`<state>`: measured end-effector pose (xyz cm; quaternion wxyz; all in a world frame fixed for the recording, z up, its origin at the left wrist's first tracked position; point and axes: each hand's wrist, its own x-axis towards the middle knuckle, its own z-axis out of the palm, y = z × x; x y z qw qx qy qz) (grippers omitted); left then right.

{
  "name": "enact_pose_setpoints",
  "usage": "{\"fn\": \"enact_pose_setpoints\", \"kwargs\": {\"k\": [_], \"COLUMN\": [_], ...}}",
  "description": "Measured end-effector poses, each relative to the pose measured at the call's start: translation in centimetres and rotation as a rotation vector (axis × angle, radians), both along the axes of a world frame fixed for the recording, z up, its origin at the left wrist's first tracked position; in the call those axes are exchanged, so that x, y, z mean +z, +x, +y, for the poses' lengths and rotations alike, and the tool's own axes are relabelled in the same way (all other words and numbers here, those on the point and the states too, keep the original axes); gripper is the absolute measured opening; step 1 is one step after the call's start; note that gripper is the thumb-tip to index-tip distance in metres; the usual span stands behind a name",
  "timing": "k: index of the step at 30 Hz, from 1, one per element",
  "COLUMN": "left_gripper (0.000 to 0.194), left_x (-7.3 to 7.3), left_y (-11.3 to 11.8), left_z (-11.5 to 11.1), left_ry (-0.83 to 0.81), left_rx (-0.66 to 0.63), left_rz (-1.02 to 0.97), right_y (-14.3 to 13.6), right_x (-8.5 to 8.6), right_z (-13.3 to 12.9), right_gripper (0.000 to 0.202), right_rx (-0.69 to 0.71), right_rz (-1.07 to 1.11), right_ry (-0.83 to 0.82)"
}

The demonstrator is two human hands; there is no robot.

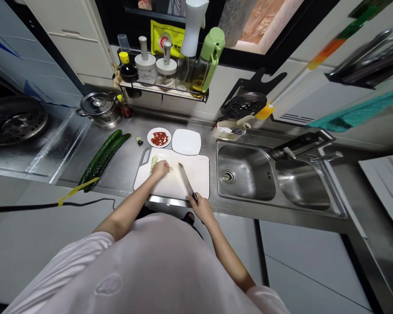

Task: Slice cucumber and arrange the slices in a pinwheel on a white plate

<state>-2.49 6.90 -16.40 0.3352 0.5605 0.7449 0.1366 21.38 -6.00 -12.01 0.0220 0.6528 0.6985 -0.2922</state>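
Note:
My right hand (202, 208) is wrapped round the black handle of a kitchen knife (185, 179), whose blade points away over the white cutting board (196, 170). My left hand (160, 169) is over the left half of the board with its fingers curled together. A cucumber slice (170, 169) lies right by its fingertips; whether the fingers pinch anything is hidden. Partly behind that hand, a row of overlapping cucumber slices (154, 160) runs along the board's left side. Beyond the board are a plate of chopped red pieces (159, 138) and a bare white square plate (186, 141).
Two long cucumbers (106, 152) lie left of the board, with a small cucumber end (139, 139) nearer the plates. A steel pot (100, 110) stands at the back left. To the right is a double sink (245, 174). Above, a rack (163, 88) holds jars and bottles.

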Motion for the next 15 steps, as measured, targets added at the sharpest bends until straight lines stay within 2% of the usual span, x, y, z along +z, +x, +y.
{"fn": "enact_pose_setpoints", "kwargs": {"k": [7, 15], "left_gripper": [0.011, 0.008], "left_x": [-0.1, -0.4], "left_y": [-1.7, -5.0], "left_z": [-2.7, -6.6], "left_ry": [0.063, 0.13], "left_rx": [0.026, 0.143], "left_rz": [-0.139, -0.092], "right_y": [-0.1, -0.1], "right_x": [-0.1, -0.4], "right_z": [-0.1, -0.1], "right_gripper": [0.039, 0.04], "right_rx": [0.009, 0.003], "right_rz": [-0.002, 0.032], "right_ry": [0.004, 0.022]}}
